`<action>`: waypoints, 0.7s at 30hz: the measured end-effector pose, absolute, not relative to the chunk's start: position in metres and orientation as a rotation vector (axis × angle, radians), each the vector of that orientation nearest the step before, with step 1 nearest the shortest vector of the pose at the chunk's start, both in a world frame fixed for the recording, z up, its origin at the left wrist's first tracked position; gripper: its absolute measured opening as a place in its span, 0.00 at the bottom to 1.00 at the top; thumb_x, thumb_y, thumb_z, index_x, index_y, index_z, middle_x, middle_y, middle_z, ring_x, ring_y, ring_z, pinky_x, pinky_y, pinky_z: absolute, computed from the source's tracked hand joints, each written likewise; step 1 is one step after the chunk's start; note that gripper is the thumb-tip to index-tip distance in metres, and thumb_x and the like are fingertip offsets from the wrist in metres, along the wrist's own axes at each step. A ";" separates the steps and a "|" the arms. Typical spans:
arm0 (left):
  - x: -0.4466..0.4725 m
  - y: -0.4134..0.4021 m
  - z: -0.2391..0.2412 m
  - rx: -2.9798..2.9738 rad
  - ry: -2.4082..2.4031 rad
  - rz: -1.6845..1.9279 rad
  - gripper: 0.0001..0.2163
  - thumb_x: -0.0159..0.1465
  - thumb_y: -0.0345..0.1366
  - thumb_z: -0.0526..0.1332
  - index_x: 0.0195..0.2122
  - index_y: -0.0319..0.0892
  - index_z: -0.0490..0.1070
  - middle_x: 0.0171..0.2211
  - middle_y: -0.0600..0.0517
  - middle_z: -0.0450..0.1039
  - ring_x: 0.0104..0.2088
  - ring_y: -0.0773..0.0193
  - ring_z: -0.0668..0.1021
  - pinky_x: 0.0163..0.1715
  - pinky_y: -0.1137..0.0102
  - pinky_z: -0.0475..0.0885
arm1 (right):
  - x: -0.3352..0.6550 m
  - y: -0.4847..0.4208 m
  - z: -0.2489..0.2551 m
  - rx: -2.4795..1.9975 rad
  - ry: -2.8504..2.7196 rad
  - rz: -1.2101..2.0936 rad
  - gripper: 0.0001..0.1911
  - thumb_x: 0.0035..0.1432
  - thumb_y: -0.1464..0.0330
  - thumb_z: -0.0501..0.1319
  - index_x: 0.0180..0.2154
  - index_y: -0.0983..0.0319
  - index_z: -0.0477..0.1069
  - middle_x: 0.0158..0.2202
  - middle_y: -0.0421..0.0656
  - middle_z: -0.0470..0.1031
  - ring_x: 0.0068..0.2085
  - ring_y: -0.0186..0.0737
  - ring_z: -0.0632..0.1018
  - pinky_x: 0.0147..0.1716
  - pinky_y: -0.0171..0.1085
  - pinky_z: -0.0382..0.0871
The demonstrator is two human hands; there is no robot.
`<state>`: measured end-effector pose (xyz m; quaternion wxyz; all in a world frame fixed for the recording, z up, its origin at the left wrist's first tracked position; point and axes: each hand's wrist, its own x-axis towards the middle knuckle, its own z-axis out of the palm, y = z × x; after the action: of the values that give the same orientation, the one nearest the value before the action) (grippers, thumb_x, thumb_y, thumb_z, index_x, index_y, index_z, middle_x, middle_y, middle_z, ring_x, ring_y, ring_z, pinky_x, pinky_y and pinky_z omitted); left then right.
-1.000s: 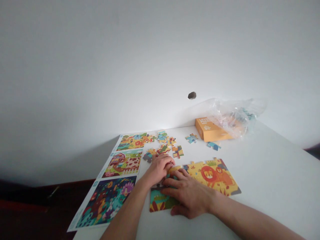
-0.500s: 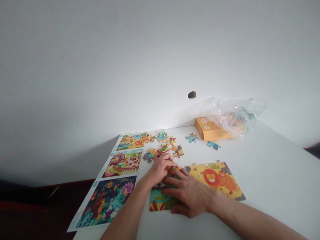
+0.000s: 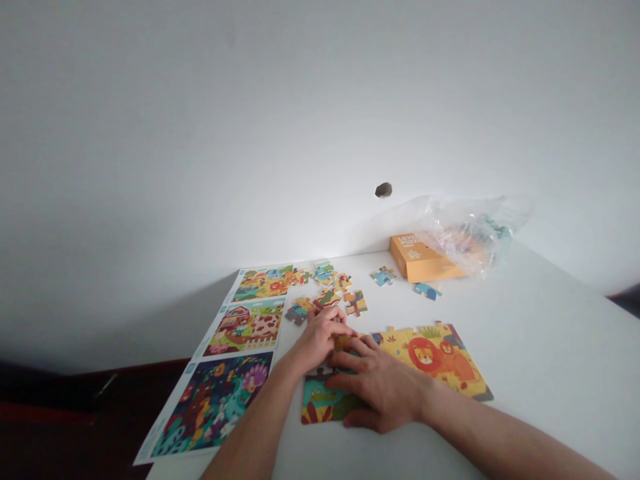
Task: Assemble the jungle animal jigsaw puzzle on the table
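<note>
A partly joined animal jigsaw puzzle [image 3: 425, 357] lies on the white table, with two lions at its right and a green crocodile at its lower left. Flat across its left part, with fingers spread, rests my right hand [image 3: 377, 387]. My left hand [image 3: 323, 337] is at the puzzle's upper left edge, its fingers bent and closed around a puzzle piece [image 3: 341, 343] mostly hidden beneath them. The left index finger reaches toward the right fingertips. Both hands cover much of the puzzle's left part.
Several loose puzzle pieces [image 3: 356, 303] lie beyond my left hand. Two more, a blue-and-yellow piece [image 3: 383, 276] and a blue piece [image 3: 428, 291], lie near an orange box [image 3: 430, 269] under a clear plastic bag [image 3: 475, 233]. A printed picture sheet [image 3: 283, 320] runs along the left.
The joined puzzle has slid very slightly to the right, with my right hand still on it. My left hand stays almost in place.
</note>
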<state>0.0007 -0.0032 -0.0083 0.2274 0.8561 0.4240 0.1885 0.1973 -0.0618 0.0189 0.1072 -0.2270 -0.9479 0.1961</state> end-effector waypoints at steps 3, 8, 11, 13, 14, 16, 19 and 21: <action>0.000 -0.003 -0.009 2.400 1.158 0.532 0.14 0.63 0.28 0.56 0.35 0.51 0.82 0.41 0.50 0.72 0.45 0.58 0.72 0.54 0.58 0.59 | 0.198 -0.061 0.018 -0.673 -2.779 0.577 0.29 0.58 0.52 0.61 0.58 0.55 0.66 0.54 0.47 0.68 0.57 0.54 0.62 0.57 0.52 0.52; -0.002 -0.001 -0.008 2.447 1.401 0.701 0.17 0.63 0.26 0.54 0.44 0.51 0.78 0.44 0.49 0.71 0.49 0.56 0.70 0.54 0.59 0.60 | 0.199 -0.060 0.016 -0.679 -2.769 0.559 0.29 0.57 0.51 0.61 0.56 0.56 0.67 0.54 0.47 0.67 0.53 0.52 0.64 0.52 0.49 0.56; -0.006 0.003 -0.011 2.406 1.696 0.769 0.19 0.60 0.31 0.59 0.53 0.50 0.71 0.50 0.47 0.69 0.53 0.50 0.67 0.55 0.55 0.59 | 0.200 -0.060 0.018 -0.676 -2.778 0.558 0.30 0.55 0.52 0.62 0.57 0.57 0.67 0.52 0.47 0.68 0.50 0.50 0.65 0.50 0.48 0.56; -0.010 0.005 -0.015 2.370 1.846 0.736 0.23 0.59 0.35 0.61 0.57 0.49 0.68 0.53 0.45 0.67 0.55 0.47 0.65 0.56 0.52 0.57 | 0.201 -0.059 0.020 -0.665 -2.788 0.558 0.30 0.55 0.52 0.63 0.56 0.57 0.67 0.52 0.47 0.68 0.50 0.50 0.65 0.50 0.48 0.56; -0.011 0.006 -0.017 2.356 1.892 0.707 0.24 0.59 0.37 0.62 0.58 0.49 0.66 0.54 0.45 0.66 0.56 0.46 0.64 0.56 0.51 0.56 | 0.201 -0.059 0.021 -0.656 -2.792 0.559 0.30 0.54 0.53 0.63 0.56 0.57 0.67 0.52 0.47 0.68 0.49 0.50 0.65 0.49 0.48 0.56; -0.013 0.008 -0.021 2.338 1.933 0.665 0.25 0.59 0.40 0.62 0.58 0.49 0.66 0.57 0.44 0.66 0.57 0.45 0.63 0.56 0.50 0.55 | 0.202 -0.059 0.023 -0.630 -2.797 0.561 0.30 0.53 0.53 0.64 0.56 0.58 0.68 0.52 0.48 0.68 0.49 0.50 0.66 0.49 0.47 0.56; -0.013 0.009 -0.023 2.316 1.926 0.669 0.23 0.60 0.42 0.62 0.57 0.48 0.66 0.57 0.44 0.67 0.57 0.45 0.64 0.56 0.50 0.55 | 0.203 -0.059 0.021 -0.589 -2.790 0.562 0.27 0.52 0.55 0.64 0.53 0.58 0.70 0.50 0.47 0.69 0.48 0.48 0.67 0.48 0.46 0.57; -0.013 0.010 -0.022 2.293 1.935 0.682 0.22 0.61 0.43 0.62 0.57 0.48 0.67 0.55 0.45 0.69 0.56 0.45 0.66 0.55 0.50 0.57 | 0.203 -0.058 0.017 -0.559 -2.779 0.561 0.25 0.52 0.56 0.65 0.50 0.58 0.71 0.48 0.45 0.70 0.47 0.47 0.68 0.47 0.45 0.58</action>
<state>-0.0126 0.0103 -0.0223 0.0327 0.7449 0.6285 0.2215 0.2030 -0.0580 0.0170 0.1255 -0.1921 -0.9541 0.1925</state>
